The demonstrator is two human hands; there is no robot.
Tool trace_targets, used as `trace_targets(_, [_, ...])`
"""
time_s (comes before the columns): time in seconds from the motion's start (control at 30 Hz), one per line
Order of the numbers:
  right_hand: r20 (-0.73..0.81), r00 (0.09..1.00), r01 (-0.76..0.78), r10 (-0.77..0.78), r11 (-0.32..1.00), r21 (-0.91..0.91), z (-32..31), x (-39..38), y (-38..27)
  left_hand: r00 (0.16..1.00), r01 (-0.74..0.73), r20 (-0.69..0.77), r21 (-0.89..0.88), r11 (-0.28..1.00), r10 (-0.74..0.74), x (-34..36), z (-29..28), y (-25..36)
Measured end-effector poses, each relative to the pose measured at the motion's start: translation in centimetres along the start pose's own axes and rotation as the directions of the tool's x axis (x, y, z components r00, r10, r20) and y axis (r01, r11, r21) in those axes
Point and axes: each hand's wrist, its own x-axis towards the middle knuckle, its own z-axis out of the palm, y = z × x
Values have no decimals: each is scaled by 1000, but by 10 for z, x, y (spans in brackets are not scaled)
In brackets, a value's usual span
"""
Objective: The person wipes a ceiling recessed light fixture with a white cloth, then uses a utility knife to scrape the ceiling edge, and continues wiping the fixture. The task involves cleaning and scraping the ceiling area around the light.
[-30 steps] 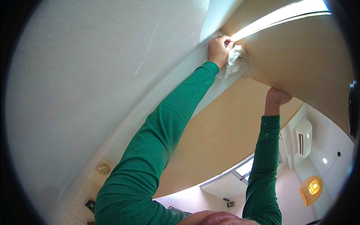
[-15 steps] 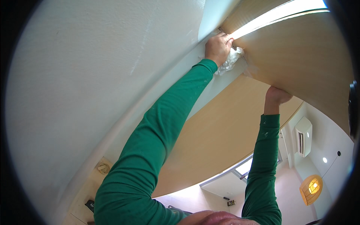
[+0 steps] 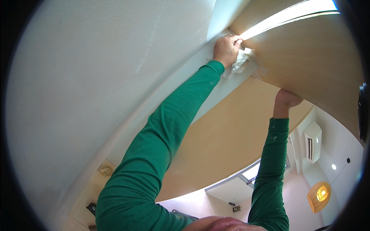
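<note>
Left hand (image 3: 227, 48) is up at the ceiling corner — fist closed tight on a crumpled white cloth (image 3: 241, 61), pressed against the wooden panel (image 3: 308, 54). Right hand (image 3: 287, 99) braces that panel — fingers hidden, grip unclear.

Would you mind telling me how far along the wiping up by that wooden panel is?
Nothing shows as finished. In hand: the left hand presses a white cloth into the corner where the wooden panel meets the wall; the right hand braces under the panel. Whether the rest is wiped cannot be told.
</note>
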Motion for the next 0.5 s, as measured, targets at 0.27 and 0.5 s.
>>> trace_targets(0.27, [-10,1000,-5,5,1000,10,-7,6,1,859,506,419,-616,604,-293,6,-3,-5])
trace_targets(0.5, [18,1000,-5,5,1000,31,-4,5,3,952,291,222,-442,849,-211,8,-9,-10])
